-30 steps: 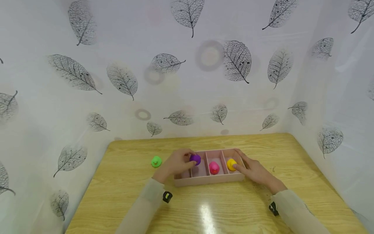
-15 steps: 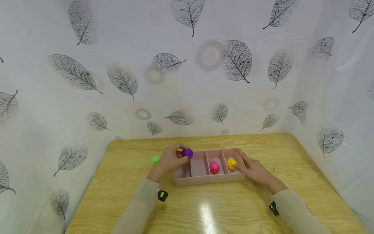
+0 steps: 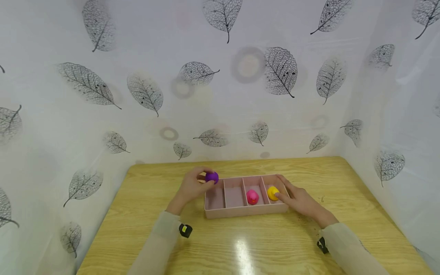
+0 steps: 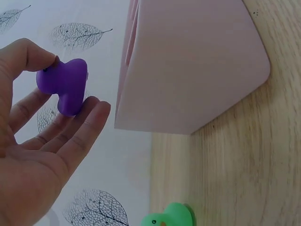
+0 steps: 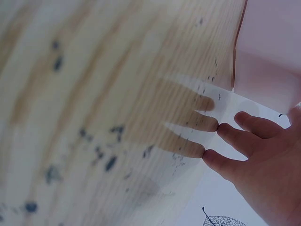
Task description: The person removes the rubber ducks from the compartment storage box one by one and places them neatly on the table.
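One purple toy duck (image 3: 212, 177) is pinched in the left hand (image 3: 190, 186), near the far left corner of one pale-pink four-compartment plastic box (image 3: 245, 212). Inside: one pink duck (image 3: 252, 197), one yellow duck (image 3: 272, 192). One green duck (image 4: 173, 215) sits on the wood-grain table (image 3: 220, 240). Right hand (image 3: 301, 200) spread at the box's right end.

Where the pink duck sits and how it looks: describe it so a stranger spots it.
On the wooden table, a pale pink box holds four compartments in a row. Third from the left, in the head view, sits the pink duck. Its hot-pink body sets it apart from the paler box and the yellow duck one compartment right.
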`<state>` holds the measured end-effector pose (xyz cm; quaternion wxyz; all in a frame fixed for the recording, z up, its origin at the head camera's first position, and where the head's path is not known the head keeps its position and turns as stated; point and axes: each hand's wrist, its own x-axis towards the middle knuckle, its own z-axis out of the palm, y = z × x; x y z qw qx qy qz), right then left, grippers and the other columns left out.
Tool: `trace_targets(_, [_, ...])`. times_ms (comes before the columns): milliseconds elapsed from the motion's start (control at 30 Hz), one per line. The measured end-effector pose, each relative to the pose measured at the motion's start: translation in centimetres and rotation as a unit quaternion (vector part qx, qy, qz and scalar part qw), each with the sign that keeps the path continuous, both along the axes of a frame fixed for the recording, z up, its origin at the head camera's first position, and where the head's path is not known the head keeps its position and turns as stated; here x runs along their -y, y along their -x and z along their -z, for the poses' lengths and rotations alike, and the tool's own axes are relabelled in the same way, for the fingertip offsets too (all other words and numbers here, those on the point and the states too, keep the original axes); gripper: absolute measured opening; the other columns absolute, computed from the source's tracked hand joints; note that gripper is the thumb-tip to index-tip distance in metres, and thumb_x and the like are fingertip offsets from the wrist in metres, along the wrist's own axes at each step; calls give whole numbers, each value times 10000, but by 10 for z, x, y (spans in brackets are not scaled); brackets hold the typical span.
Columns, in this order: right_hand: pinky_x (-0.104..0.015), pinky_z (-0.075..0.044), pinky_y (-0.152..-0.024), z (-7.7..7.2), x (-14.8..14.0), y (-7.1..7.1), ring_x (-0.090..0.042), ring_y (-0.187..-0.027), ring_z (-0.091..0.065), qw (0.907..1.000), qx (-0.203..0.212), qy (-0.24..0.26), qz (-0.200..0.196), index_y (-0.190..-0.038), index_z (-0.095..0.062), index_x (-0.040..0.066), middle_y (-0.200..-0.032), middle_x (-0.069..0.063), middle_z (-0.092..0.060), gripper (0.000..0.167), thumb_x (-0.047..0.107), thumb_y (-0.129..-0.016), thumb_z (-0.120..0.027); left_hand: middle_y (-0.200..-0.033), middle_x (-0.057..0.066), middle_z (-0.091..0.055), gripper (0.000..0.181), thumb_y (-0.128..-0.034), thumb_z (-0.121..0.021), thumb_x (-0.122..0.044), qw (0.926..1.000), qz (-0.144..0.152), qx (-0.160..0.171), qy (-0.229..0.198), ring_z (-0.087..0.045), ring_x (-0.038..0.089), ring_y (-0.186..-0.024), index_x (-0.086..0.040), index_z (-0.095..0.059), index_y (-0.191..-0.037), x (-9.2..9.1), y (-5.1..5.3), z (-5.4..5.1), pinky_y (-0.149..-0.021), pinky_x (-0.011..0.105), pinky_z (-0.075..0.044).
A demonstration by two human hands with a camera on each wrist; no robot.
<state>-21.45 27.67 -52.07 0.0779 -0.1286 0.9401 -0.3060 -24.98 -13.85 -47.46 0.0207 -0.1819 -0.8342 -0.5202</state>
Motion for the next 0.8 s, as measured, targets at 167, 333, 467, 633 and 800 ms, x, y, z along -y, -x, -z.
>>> trace_targets(167, [-687, -521, -1016, 0, 0, -1, -386, -1124, -691, 10000, -75, 50, -13, -1705, -166, 224, -1487, -332, -557, 810, 545, -1058, -533, -1275, 187, -686, 347, -885, -778, -78, 9997, -221, -42, -56, -725, 352, -1033, -55, -729, -1228, 10, 0, 3, -802, 312, -632])
trace_targets(333, [-682, -528, -1006, 0, 0, -2, -371, -1108, -693, 10000, -82, 50, -19, -1705, -167, 221, -1461, -328, -580, 809, 537, -1058, -537, -1274, 235, -682, 334, -895, -769, -21, 9983, -471, 23, -333, -696, 413, -1130, 5, -728, -1226, 18, 2, 8, -928, 406, -625])
trace_targets(467, [-689, -524, -1010, 1, -1, -2, -430, -1162, -687, 9999, -101, 32, -27, -1705, -165, 225, -1486, -335, -557, 807, 540, -1059, -533, -1282, 264, -677, 333, -901, -771, 3, 9968, -616, 114, -490, -675, 441, -1178, 44, -716, -1227, 26, 3, 10, -985, 472, -611])
trace_targets(633, [-681, -528, -1004, 3, -1, -1, -382, -1113, -696, 9999, -141, 38, -53, -1704, -170, 215, -1447, -328, -591, 804, 529, -1061, -537, -1289, 251, -671, 398, -881, -815, -48, 9961, -795, 256, -299, -678, 407, -1177, 34, -696, -1252, 35, 1, 9, -982, 427, -619])
trace_targets(800, [-658, -539, -989, 3, 0, 0, -298, -1018, -678, 9999, -119, 63, -45, -1703, -174, 207, -1385, -303, -637, 807, 523, -1059, -545, -1291, 218, -674, 435, -873, -855, -111, 9943, -987, 347, -187, -680, 368, -1157, -7, -695, -1264, 44, 0, 13, -956, 341, -618])
